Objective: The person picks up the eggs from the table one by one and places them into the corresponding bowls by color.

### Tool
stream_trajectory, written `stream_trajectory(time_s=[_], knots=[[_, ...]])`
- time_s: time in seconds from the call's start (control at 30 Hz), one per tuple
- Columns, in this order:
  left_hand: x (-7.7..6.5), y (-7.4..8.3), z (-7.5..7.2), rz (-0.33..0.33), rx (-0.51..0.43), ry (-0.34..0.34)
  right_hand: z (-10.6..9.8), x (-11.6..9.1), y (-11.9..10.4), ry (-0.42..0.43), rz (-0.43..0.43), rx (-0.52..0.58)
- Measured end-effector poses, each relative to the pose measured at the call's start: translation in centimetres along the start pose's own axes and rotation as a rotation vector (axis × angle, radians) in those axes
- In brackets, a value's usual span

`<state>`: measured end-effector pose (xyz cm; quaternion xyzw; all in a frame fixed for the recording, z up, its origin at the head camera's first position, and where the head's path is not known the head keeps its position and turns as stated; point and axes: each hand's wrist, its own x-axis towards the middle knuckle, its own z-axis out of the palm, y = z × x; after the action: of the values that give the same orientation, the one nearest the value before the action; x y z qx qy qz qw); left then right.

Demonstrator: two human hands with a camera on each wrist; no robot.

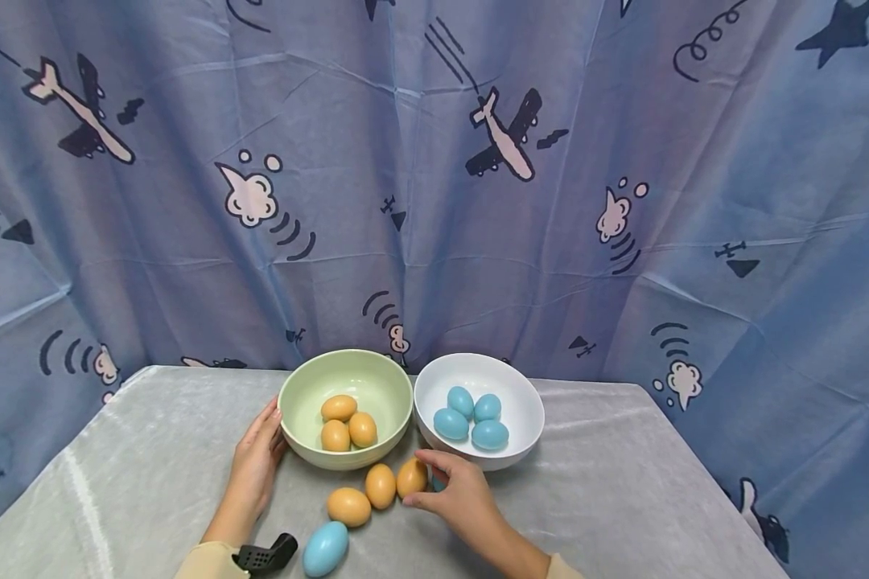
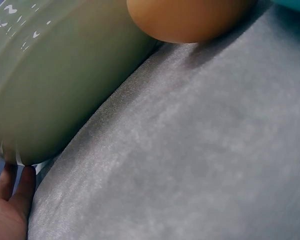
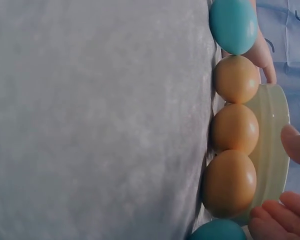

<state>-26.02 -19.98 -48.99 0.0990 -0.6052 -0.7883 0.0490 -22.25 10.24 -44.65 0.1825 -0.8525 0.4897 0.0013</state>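
Observation:
The light green bowl (image 1: 304, 442) holds three orange eggs (image 1: 339, 408). My left hand (image 1: 255, 462) rests its fingertips against that bowl's left side, also visible in the left wrist view. Along the table in front lie three more orange eggs (image 1: 349, 507) and a blue egg (image 1: 325, 550). Over the rightmost orange egg (image 1: 412, 478) hovers my right hand (image 1: 463, 494), thumb and fingers spread around it; in the right wrist view a gap separates them from the egg. A second blue egg (image 1: 438, 482) is mostly hidden behind the right hand.
To the right of the green bowl stands a white bowl (image 1: 529, 426) with several blue eggs (image 1: 489, 435) inside. Both bowls sit near the back of a table (image 1: 608, 498) with a grey cloth. A patterned blue curtain (image 1: 434, 225) hangs behind it.

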Motion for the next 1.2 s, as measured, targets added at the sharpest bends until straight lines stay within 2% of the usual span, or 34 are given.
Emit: stream_trajectory(time_s=[0.2, 0.5, 0.8, 1.07, 1.2], knots=[[0.0, 0.0, 0.1, -0.007, 0.007, 0.009, 0.3, 0.2, 0.2, 0.011, 0.009, -0.089], [0.0, 0.1, 0.0, -0.008, 0.005, 0.01, 1.0, 0.8, 0.2, -0.013, -0.066, -0.228], [0.0, 0.0, 0.2, -0.001, 0.008, 0.01, 1.9, 1.6, -0.4, -0.05, -0.017, -0.366], [-0.1, 0.0, 0.2, 0.001, 0.006, 0.008, 2.1, 1.5, 0.2, 0.022, -0.012, -0.364], [-0.1, 0.0, 0.1, 0.0, 0.003, 0.01, 2.2, 1.7, 0.2, 0.028, -0.01, -0.357]])
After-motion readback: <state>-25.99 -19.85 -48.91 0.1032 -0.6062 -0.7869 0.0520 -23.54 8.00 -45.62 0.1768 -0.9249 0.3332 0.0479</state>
